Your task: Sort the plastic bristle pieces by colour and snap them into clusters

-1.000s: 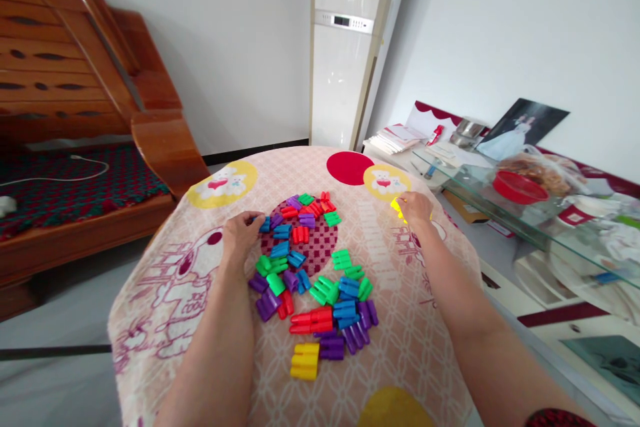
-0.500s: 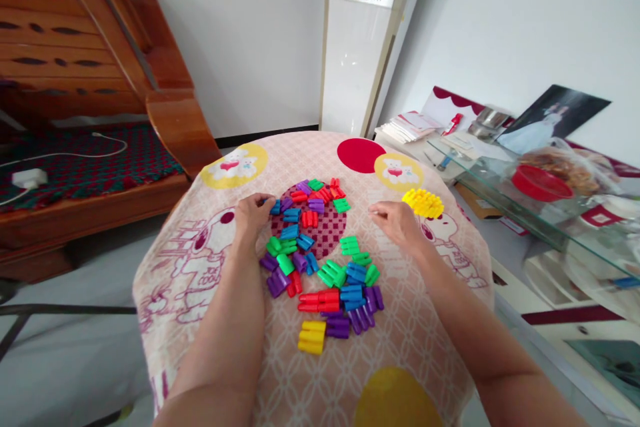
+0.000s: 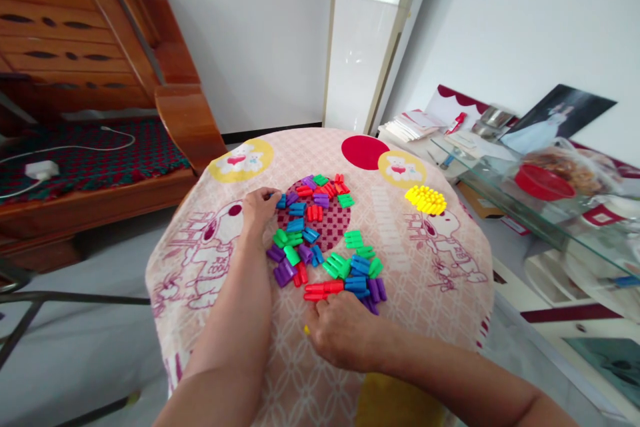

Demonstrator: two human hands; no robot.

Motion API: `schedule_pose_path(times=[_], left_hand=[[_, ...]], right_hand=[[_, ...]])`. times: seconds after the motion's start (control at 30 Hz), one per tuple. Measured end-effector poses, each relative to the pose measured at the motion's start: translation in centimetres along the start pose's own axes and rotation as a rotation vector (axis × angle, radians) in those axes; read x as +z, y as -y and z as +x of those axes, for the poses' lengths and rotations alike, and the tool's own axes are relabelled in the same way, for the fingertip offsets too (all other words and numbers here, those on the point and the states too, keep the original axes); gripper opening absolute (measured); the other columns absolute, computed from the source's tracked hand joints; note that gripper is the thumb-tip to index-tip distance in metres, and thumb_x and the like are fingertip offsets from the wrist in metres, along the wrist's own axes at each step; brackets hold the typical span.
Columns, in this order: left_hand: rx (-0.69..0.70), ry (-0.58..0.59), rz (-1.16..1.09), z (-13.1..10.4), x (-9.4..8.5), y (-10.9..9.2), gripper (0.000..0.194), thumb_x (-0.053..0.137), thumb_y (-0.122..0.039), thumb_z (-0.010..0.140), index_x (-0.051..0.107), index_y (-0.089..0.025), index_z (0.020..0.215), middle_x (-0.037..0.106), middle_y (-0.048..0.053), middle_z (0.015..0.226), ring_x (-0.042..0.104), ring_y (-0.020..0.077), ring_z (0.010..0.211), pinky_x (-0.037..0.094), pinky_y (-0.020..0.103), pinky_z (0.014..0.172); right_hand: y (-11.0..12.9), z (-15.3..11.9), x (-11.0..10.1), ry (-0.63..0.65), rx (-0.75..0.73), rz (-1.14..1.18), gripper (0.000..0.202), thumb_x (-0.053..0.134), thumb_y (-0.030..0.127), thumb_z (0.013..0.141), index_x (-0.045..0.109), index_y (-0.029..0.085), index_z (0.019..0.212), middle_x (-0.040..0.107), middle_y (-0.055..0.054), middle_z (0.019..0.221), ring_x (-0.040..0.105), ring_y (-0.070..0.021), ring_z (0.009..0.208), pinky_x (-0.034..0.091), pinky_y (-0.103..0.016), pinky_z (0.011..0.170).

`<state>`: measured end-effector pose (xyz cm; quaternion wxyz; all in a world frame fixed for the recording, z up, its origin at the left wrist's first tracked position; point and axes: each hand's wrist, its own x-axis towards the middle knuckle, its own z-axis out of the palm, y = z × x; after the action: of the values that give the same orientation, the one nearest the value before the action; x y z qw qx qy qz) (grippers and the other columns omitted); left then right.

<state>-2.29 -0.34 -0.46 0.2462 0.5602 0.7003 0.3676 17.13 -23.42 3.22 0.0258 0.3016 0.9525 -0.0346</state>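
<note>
In the head view, left of centre, the left hand (image 3: 260, 210) bends its fingers beside a blue piece (image 3: 282, 201); grip unclear. Below centre, the right hand (image 3: 345, 331) curls over a yellow piece (image 3: 307, 330), its grip hidden. Both probably light, stiff, slightly slippery; pinch their sides.

In the centre of the frame, the left hand (image 3: 261, 207) touches a blue piece (image 3: 282, 201) at the edge of the scattered coloured pieces (image 3: 296, 225). Lower down, the right hand (image 3: 345, 330) covers most of a yellow piece (image 3: 307, 329) just below the red pieces (image 3: 324, 289). Right of centre, a yellow cluster (image 3: 426, 200) lies on the patterned tablecloth (image 3: 300, 373).
</note>
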Motion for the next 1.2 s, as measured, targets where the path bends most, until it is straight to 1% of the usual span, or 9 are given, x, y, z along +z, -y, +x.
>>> schedule_pose_path(times=[0.17,0.23,0.43,0.57,0.63,0.8,1.0,1.1,1.2], left_hand=[[0.011,0.005,0.011,0.3,-0.1,0.2,0.038,0.057,-0.040,0.078,0.075,-0.016,0.102,0.074,0.007,0.084,0.066,0.0202,0.077,0.048,0.026,0.065],[0.021,0.004,0.021,0.7,0.0,0.5,0.038,0.058,-0.040,0.077,0.075,-0.016,0.101,0.075,0.007,0.084,0.066,0.0197,0.076,0.048,0.026,0.066],[0.046,0.002,0.044,1.3,0.3,1.2,0.041,0.057,-0.043,0.077,0.075,-0.017,0.102,0.075,0.007,0.085,0.066,0.0197,0.074,0.049,0.027,0.066],[0.052,0.002,0.096,1.1,0.1,1.0,0.043,0.055,-0.046,0.078,0.075,-0.017,0.103,0.075,0.008,0.088,0.066,0.0214,0.078,0.047,0.028,0.065],[0.053,0.003,0.115,1.0,-0.1,0.7,0.043,0.054,-0.045,0.079,0.075,-0.017,0.104,0.075,0.008,0.089,0.067,0.0218,0.080,0.046,0.028,0.065],[0.039,0.013,0.157,0.8,-0.4,0.1,0.042,0.055,-0.045,0.079,0.075,-0.017,0.103,0.075,0.008,0.089,0.067,0.0227,0.080,0.045,0.028,0.065],[0.038,0.006,0.125,0.8,-0.3,0.1,0.039,0.056,-0.043,0.078,0.076,-0.018,0.101,0.075,0.005,0.083,0.066,0.0210,0.075,0.045,0.027,0.063],[0.037,0.006,0.134,0.9,-0.3,0.3,0.039,0.055,-0.043,0.078,0.076,-0.018,0.101,0.075,0.006,0.084,0.067,0.0218,0.077,0.045,0.028,0.063],[0.051,0.013,0.139,1.2,-0.2,0.6,0.040,0.055,-0.044,0.078,0.075,-0.018,0.102,0.075,0.007,0.087,0.067,0.0225,0.081,0.046,0.028,0.065]], right_hand=[[-0.7,-0.3,-1.9,0.008,0.075,0.139,0.018,0.052,0.024,0.085,0.063,0.013,0.095,0.069,-0.009,0.076,0.057,-0.0178,0.056,0.030,-0.028,0.044],[-1.6,-1.0,-3.0,-0.057,0.138,0.269,0.017,0.055,0.030,0.085,0.064,0.017,0.091,0.069,-0.005,0.075,0.057,-0.0155,0.058,0.033,-0.026,0.048],[-8.4,-5.9,-5.1,-0.618,0.516,0.671,0.020,0.059,0.029,0.085,0.064,0.020,0.102,0.069,0.001,0.079,0.062,-0.0114,0.068,0.045,-0.021,0.062],[-15.2,-10.3,-3.3,-1.049,0.890,0.497,0.028,0.064,0.039,0.079,0.064,0.020,0.098,0.072,-0.005,0.087,0.068,-0.0182,0.077,0.052,-0.029,0.071],[-18.2,-11.9,-1.7,-1.138,1.101,0.331,0.030,0.066,0.044,0.073,0.065,0.019,0.091,0.072,-0.006,0.081,0.068,-0.0214,0.073,0.052,-0.032,0.069],[-22.5,-11.9,1.1,-0.896,1.310,0.049,0.027,0.061,0.043,0.077,0.066,0.018,0.084,0.072,-0.009,0.077,0.066,-0.0235,0.073,0.049,-0.033,0.069],[-24.9,-8.1,0.5,-0.564,1.416,-0.074,0.027,0.060,0.038,0.085,0.069,0.013,0.093,0.073,-0.017,0.090,0.067,-0.0268,0.083,0.045,-0.032,0.073],[-25.9,-7.4,0.3,-0.555,1.447,-0.076,0.025,0.061,0.033,0.085,0.069,0.012,0.097,0.073,-0.017,0.091,0.067,-0.0262,0.084,0.045,-0.031,0.074],[-26.5,-7.6,0.7,-0.731,1.419,-0.036,0.026,0.061,0.034,0.082,0.069,0.014,0.097,0.073,-0.013,0.088,0.067,-0.0235,0.081,0.046,-0.030,0.074]])
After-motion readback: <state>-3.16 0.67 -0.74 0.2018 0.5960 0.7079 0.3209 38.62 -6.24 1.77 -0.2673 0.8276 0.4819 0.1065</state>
